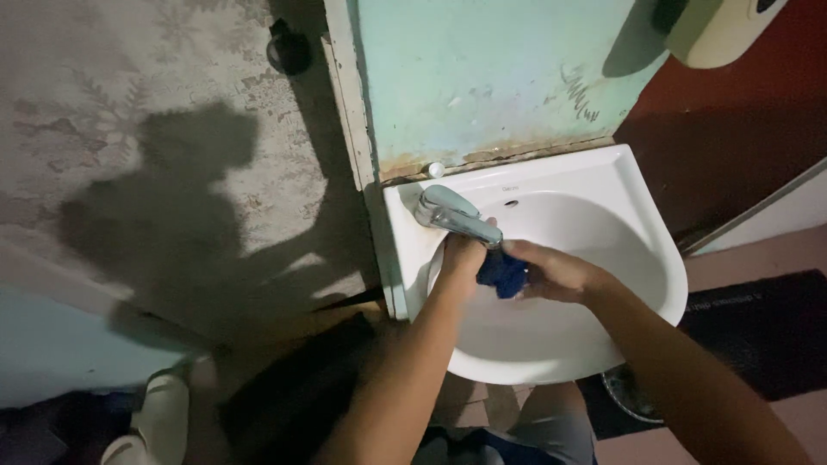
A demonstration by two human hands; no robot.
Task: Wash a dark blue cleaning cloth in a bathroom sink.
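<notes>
A white wash basin [637, 250] hangs on a pale green wall. A chrome tap [452, 213] stands at its back left, spout reaching over the bowl. Under the spout's tip, my left hand [463, 257] and my right hand [551, 269] meet over the bowl, both closed on a dark blue cloth [504, 274] bunched between them. Whether water is running cannot be told.
A cream wall-mounted dispenser [719, 30] hangs at the top right. A dark mat [758, 327] lies on the floor right of the basin. A dark bag [293, 396] and a white container [159, 418] sit low on the left, below patterned wallpaper.
</notes>
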